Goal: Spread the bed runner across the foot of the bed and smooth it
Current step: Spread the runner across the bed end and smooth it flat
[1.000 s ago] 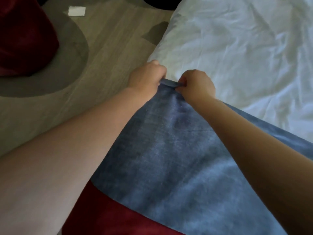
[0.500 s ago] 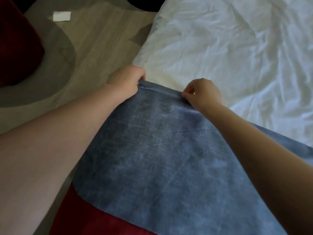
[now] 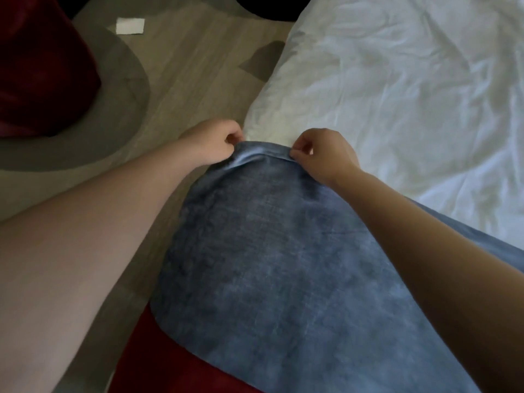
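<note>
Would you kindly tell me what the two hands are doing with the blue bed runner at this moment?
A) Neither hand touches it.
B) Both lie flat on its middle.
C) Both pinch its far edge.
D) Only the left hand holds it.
C: the left hand and the right hand each pinch the far hem of the blue runner, close to the corner of the white bedding.

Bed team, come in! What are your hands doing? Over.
Left hand and right hand both pinch the far edge of the blue runner. Edge bunched between them, over white bedding. Nothing seen in the way.
</note>
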Motion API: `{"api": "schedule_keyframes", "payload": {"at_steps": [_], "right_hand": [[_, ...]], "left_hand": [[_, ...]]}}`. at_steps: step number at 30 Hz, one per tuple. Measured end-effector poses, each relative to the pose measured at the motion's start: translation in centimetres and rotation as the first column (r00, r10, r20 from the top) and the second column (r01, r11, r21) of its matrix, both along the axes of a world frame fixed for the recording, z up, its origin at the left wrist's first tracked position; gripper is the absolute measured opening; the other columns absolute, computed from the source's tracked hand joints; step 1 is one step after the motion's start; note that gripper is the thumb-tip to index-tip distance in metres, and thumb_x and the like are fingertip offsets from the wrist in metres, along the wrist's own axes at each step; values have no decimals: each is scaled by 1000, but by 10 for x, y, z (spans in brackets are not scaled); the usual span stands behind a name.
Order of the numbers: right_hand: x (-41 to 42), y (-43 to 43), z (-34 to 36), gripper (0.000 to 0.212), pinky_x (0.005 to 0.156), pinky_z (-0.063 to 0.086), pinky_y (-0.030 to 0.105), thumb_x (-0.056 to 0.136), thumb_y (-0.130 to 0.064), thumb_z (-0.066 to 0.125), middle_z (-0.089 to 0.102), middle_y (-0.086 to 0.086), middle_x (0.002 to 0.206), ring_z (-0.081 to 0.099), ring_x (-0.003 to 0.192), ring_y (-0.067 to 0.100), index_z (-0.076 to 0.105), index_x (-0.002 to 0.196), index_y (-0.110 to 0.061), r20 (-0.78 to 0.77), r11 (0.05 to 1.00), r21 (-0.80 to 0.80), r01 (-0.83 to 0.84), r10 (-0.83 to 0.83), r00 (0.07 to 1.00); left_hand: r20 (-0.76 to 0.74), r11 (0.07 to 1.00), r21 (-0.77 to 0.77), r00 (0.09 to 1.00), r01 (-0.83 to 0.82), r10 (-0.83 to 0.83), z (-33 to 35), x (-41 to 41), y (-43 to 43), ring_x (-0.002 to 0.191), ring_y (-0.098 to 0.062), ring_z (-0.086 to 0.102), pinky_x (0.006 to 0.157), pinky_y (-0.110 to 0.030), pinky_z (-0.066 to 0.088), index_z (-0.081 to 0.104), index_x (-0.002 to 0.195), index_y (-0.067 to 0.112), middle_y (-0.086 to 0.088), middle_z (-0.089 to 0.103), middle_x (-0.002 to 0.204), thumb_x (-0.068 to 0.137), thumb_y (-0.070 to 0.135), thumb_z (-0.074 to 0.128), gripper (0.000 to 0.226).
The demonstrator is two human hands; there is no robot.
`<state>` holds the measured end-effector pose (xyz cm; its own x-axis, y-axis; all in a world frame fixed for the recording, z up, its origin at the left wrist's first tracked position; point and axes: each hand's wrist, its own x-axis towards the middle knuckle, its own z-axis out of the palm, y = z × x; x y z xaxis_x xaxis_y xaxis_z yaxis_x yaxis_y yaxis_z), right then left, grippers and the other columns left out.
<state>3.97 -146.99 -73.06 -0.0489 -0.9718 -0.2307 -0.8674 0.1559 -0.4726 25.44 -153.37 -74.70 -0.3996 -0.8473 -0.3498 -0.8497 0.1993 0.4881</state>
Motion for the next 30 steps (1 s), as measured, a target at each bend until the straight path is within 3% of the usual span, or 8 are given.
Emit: {"api": "schedule_keyframes", "payload": {"at_steps": [2,4,7,10,16,22,26,30], "right_hand": [[12,-8,-2,9,67,43,29,89,-23,59,64,0,92,59,86,21,66,91,-17,-22,999,14,-32,32,999],[17,-14,-4,10,65,42,29,90,-21,56,64,1,91,59,86,22,66,90,-18,-59,998,41,-46,49,997],[14,-20,-5,14,63,44,31,91,-20,53,65,0,92,59,83,22,67,88,-18,-121,999,-7,34,-35,992],[11,-22,-8,12,60,41,28,86,-21,55,65,-2,90,59,79,21,66,88,-19,-134,988,-13,157,-157,978],[40,-42,-8,28,67,49,34,88,-43,53,62,3,94,59,81,24,66,88,-18,-164,996,-61,58,-68,984],[77,-80,-18,37,68,43,34,87,-50,57,57,4,87,59,89,26,58,84,-14,-301,985,168,-35,85,950],[88,-101,-24,36,70,36,33,94,-45,51,48,3,81,57,94,27,48,79,-13,-341,964,260,-53,143,929],[93,-115,-24,36,66,38,31,82,-44,68,50,2,72,54,79,26,55,80,-11,-391,946,306,-105,225,892]], "left_hand": [[21,998,-26,998,62,-62,0,6,-5,76,-9,50,62,-25,38,60,101,22,5,58,100,86,6,54,23],[74,994,-75,995,79,-74,0,5,-14,87,-17,55,71,-30,44,61,99,22,3,61,102,87,7,54,20],[140,948,-308,989,81,-39,0,-11,-24,95,-26,55,65,-33,40,60,97,17,-6,60,105,90,6,50,17],[37,921,-390,999,8,8,-7,-27,-24,87,-26,51,58,-30,31,55,105,13,-11,54,110,88,5,50,19],[-85,946,-184,963,-267,255,-26,1,-2,96,-26,60,79,-37,50,61,106,16,-6,65,107,92,25,55,18],[-189,951,43,933,-305,307,-42,7,53,104,-30,61,86,-37,49,63,115,10,-13,67,112,93,34,53,34],[-220,939,61,913,-338,343,-48,0,61,119,-30,52,96,-39,44,50,134,17,-9,59,129,95,38,45,45],[-124,953,36,945,-300,302,-53,1,59,128,-30,42,102,-45,39,40,141,19,-3,48,141,94,47,38,55]]}}
